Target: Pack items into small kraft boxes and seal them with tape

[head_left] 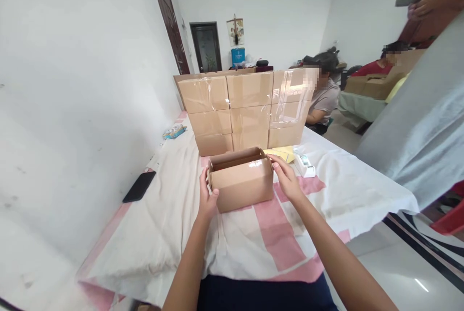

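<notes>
Left hand (208,199) and right hand (287,179) gripping carton (243,184) ends; pink-white cloth (159,233) beneath; white wall (72,88) alongside.

A home-like room, apparently used as a makeshift workroom. Its domestic character is indicated by plain white walls (83,59), a panelled brown door (169,13), a dark-framed door (206,50) and a hanging picture (231,35). Its working use is suggested by an open carton (242,187) and a taped stack of cartons (250,92) on a cloth-draped table (163,233); further cartons (373,89) are seen near a person in red (370,68).
</notes>
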Motion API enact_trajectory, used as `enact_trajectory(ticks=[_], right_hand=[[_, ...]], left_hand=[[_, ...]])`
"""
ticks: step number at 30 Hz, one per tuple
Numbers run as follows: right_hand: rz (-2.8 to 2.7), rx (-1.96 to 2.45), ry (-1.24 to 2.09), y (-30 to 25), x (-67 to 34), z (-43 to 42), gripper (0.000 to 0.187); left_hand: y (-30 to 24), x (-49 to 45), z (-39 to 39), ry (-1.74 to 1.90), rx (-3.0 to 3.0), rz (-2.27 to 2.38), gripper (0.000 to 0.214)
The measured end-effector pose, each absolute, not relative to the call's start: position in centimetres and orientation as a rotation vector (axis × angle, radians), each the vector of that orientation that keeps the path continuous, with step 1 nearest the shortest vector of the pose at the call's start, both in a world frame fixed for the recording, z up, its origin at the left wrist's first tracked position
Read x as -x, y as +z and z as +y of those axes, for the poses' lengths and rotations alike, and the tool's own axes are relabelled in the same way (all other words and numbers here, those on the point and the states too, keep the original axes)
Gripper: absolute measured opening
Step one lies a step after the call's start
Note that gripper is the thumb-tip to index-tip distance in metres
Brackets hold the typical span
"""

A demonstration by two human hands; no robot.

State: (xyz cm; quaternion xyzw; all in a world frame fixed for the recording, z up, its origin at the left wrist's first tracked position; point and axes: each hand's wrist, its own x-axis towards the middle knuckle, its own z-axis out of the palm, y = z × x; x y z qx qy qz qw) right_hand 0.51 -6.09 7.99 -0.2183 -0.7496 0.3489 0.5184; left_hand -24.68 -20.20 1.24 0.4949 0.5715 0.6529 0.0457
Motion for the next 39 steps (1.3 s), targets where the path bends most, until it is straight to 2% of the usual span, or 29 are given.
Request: enact_trajectory(ticks=[6,12,17,24,32,34,39], right_hand=[[-1.76,0.503,0.879,7.4,-0.5,-6.3,0.044],[-1.772,0.58,0.875,7.0,-0.1,-6.8,0.047],[-1.721,0.603,0.941,6.8,-0.3,-7.4,0.047],[-1.747,0.59,1.112,6.1,-0.8,-7.6,0.056],[-1.835,0.749,0.96,6.5,0.2,-9.3,0.043],[-1.838,0.776,0.924,6.6,0.5,-9.5,0.043],[-1.87,0.884,0.833,6.3,1.1,-9.4,0.054]], left_hand=[[5.8,24.3,-21.6,1.702,-1.704,2.071,0.053],[9.1,22.0,-22.6,1.37,-1.744,2.322,0.049],[9.9,20.9,-23.3,1.248,-1.74,2.36,0.033],[9.8,19.4,-24.3,1.27,-1.752,2.269,0.029],[7.5,19.7,-24.8,1.371,-1.711,2.171,0.048],[7.4,19.8,-24.9,1.388,-1.653,2.214,0.057],[7.7,20.4,-23.2,1.402,-1.495,2.408,0.056]])
